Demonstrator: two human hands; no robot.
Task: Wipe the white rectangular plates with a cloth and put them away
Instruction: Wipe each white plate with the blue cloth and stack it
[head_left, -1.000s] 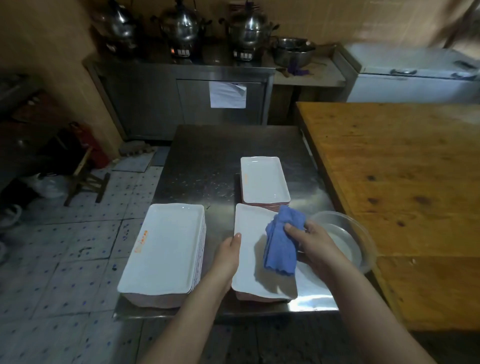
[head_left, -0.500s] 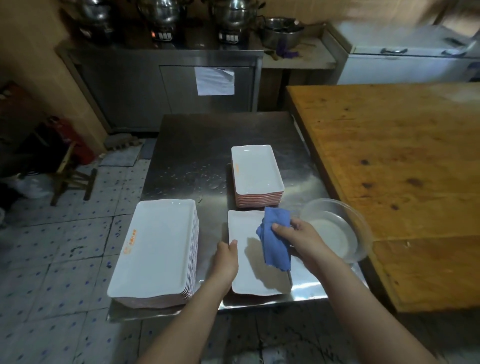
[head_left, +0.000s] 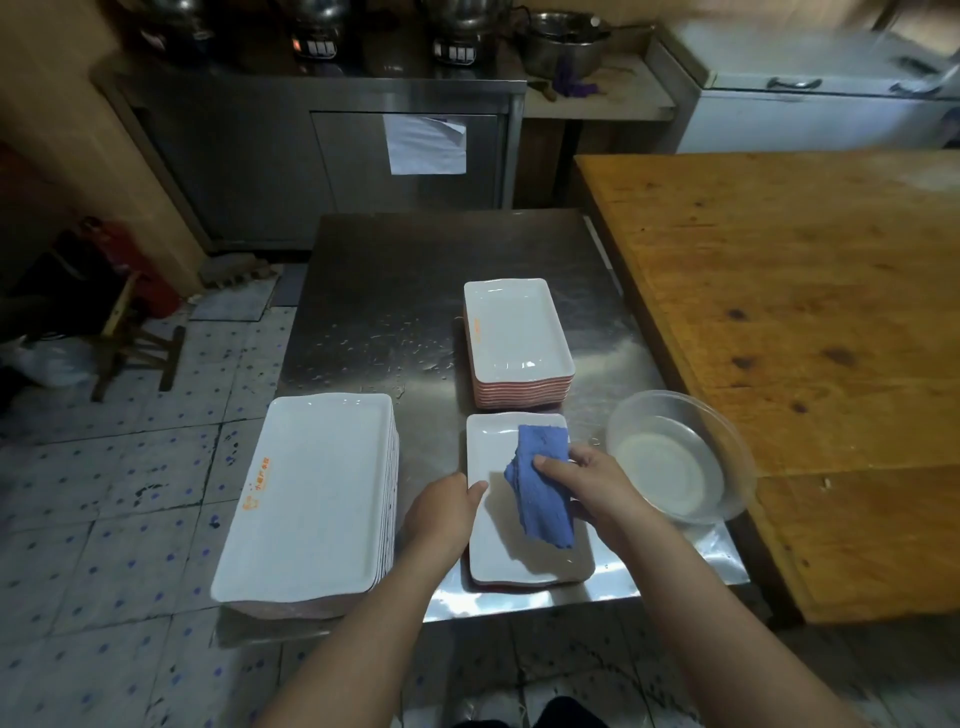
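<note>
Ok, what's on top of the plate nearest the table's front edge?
A blue cloth, gripped by the right hand, drapes over the plate's right half. The left hand grips its left rim. The surface under cloth and hand is hidden.

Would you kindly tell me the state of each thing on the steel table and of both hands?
Front plate: flat, partly covered.
Blue cloth: crumpled, draped over the front plate.
Left hand: grip on the front plate's left edge.
Right hand: grip on the blue cloth.
Large plate stack: piled, untouched.
Small plate stack: piled, untouched.
Clear bowl: upright, seemingly some water inside.
</note>
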